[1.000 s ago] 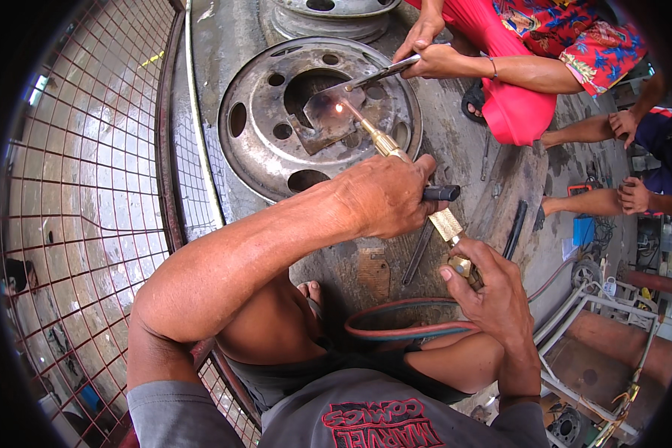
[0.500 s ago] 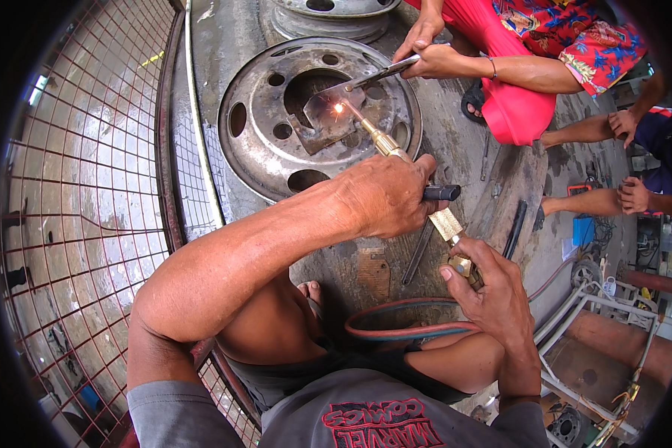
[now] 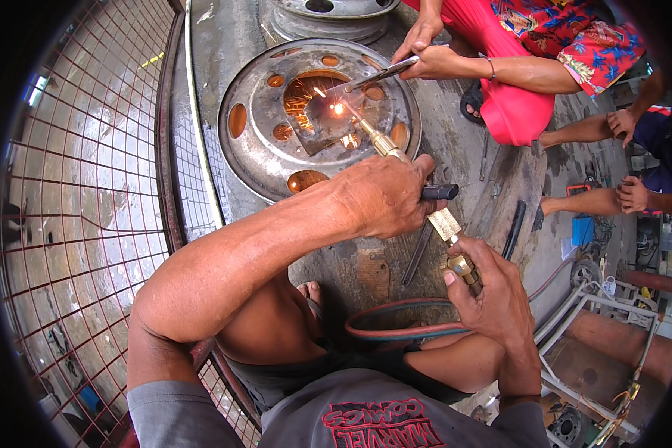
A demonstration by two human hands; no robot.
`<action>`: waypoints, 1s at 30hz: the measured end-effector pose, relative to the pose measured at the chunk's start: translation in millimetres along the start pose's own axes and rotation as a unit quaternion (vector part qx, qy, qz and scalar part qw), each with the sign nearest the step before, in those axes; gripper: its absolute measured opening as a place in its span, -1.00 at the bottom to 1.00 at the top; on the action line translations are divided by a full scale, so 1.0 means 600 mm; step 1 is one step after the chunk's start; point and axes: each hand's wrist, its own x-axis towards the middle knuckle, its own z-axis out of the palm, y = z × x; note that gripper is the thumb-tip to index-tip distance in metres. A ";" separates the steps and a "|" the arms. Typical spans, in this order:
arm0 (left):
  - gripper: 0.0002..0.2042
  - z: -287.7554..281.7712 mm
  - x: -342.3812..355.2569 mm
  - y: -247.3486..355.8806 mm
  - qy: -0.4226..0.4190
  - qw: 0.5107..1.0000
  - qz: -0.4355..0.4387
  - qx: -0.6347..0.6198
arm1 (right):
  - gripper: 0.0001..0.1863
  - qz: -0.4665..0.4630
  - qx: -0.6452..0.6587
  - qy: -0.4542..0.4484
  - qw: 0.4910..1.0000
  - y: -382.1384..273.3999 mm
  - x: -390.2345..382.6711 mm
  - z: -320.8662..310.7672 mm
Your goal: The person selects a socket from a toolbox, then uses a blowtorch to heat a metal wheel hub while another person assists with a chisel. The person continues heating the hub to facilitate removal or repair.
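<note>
My left hand (image 3: 392, 196) is closed around the front of a brass cutting torch (image 3: 446, 223), with a short black piece (image 3: 440, 192) sticking out by its fingers. My right hand (image 3: 494, 290) grips the rear of the torch near its valves. The torch tip points at a bright glowing spot on a flat metal plate (image 3: 313, 136) lying over the middle of a steel wheel rim (image 3: 261, 153). Sparks fly, and orange light shows through the rim's holes. Another person's hands (image 3: 433, 58) hold long pliers (image 3: 384, 73) that reach the plate's far edge.
A second wheel rim (image 3: 336, 26) lies beyond the first. A wire mesh panel (image 3: 89, 187) stands to my left. Red and dark hoses (image 3: 396, 330) loop below the torch. Metal bars (image 3: 515, 230) lie on the concrete, and a metal frame (image 3: 575, 321) stands at right.
The glow on the plate has grown brighter. Sparks now spray beneath it, and the rim's holes have turned from dark to orange. My hands have barely moved.
</note>
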 end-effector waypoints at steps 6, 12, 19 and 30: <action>-0.47 0.002 0.000 0.000 0.004 1.000 0.003 0.008 | -0.63 -0.005 0.006 0.003 1.000 0.001 0.000 0.001; -0.47 -0.001 -0.001 0.001 -0.003 1.000 -0.001 -0.001 | -0.65 0.016 0.023 -0.014 0.999 -0.006 0.001 -0.005; -0.46 -0.004 0.000 0.004 -0.010 1.000 -0.006 -0.002 | -0.64 0.024 0.027 -0.011 0.999 -0.008 0.002 -0.005; -0.44 0.003 0.002 -0.003 -0.005 1.000 -0.004 0.005 | -0.55 -0.036 -0.028 0.024 0.999 0.011 0.000 0.008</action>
